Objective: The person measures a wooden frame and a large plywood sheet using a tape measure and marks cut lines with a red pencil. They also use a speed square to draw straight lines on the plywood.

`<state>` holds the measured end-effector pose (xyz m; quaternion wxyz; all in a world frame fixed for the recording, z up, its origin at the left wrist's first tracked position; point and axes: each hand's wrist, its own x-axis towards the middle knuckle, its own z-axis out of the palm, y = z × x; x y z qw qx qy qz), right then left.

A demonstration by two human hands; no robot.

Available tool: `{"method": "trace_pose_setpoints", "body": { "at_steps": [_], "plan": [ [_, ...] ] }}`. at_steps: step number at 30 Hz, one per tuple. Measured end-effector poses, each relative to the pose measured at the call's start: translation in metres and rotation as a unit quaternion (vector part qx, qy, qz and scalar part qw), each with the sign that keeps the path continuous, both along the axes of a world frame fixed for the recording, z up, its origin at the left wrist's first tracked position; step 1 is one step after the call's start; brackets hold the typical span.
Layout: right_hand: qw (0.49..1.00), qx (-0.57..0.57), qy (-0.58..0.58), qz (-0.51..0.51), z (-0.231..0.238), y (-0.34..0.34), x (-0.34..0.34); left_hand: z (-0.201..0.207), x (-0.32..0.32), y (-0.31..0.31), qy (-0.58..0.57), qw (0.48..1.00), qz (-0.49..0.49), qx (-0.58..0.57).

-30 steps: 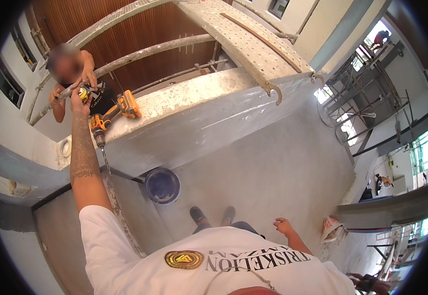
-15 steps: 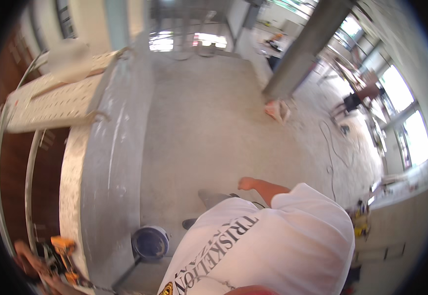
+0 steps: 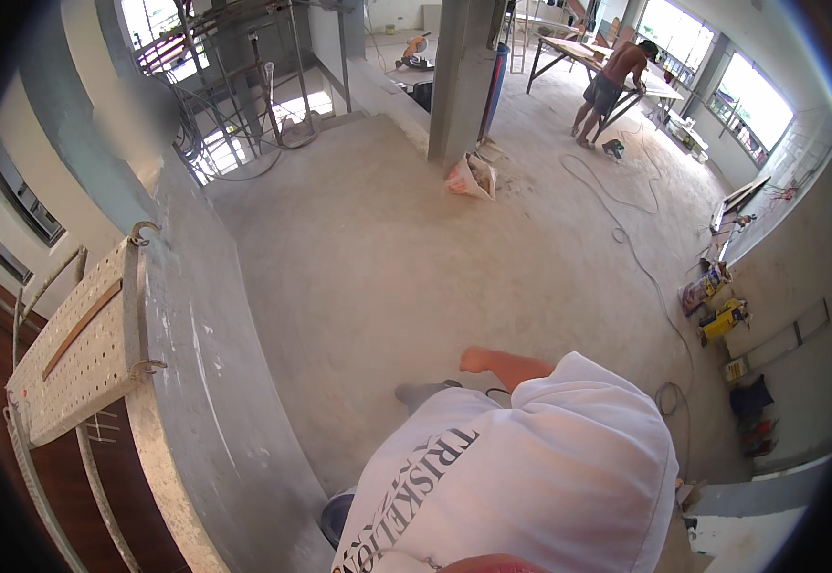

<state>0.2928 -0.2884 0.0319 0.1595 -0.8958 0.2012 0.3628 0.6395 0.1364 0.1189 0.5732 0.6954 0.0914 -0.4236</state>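
Head view: right hand's grip (image 3: 476, 360) above floor (image 3: 358, 258), closure impossible to tell, bucket (image 3: 335, 517) beside low wall (image 3: 210, 334), sack (image 3: 470, 179) near pillar (image 3: 460, 86).

And here's a white T-shirt (image 3: 568, 468), big dark lettering (image 3: 425, 490) printed in two lines over the chest, short right sleeve (image 3: 583, 380), ungloved right hand (image 3: 476, 360), fine chain (image 3: 431, 562) at the neckline!

A smooth grey floor (image 3: 358, 277) spreads across the building site, a pale, reddish-marked sack (image 3: 471, 179) resting at a column's foot (image 3: 451, 143), a long cable (image 3: 625, 241) winding along its right side and a dark blue bucket (image 3: 336, 516), partly hidden, beside the low wall (image 3: 220, 344).
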Motion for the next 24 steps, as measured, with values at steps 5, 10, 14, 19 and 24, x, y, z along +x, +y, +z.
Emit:
{"method": "trace_pose_setpoints", "body": {
  "at_steps": [5,10,14,19,24],
  "plan": [
    [0.886,0.081,0.068,-0.452,0.017,0.014,-0.06,-0.007,0.024,-0.002,-0.011,1.0,0.005,0.028],
    [0.884,0.105,0.021,-0.455,-0.025,-0.021,-0.069,0.005,0.046,-0.032,-0.033,0.998,-0.013,0.044],
    [0.995,0.02,-0.038,-0.087,-0.072,-0.073,-0.051,0.019,0.057,-0.062,-0.056,0.997,-0.032,0.044],
    [0.968,-0.027,-0.163,-0.188,-0.083,-0.106,-0.036,0.029,0.071,-0.086,-0.074,0.996,-0.029,0.047],
    [0.993,0.016,-0.018,-0.118,-0.088,-0.137,-0.031,0.047,0.104,-0.103,-0.094,0.994,-0.003,0.052]
  ]
}}
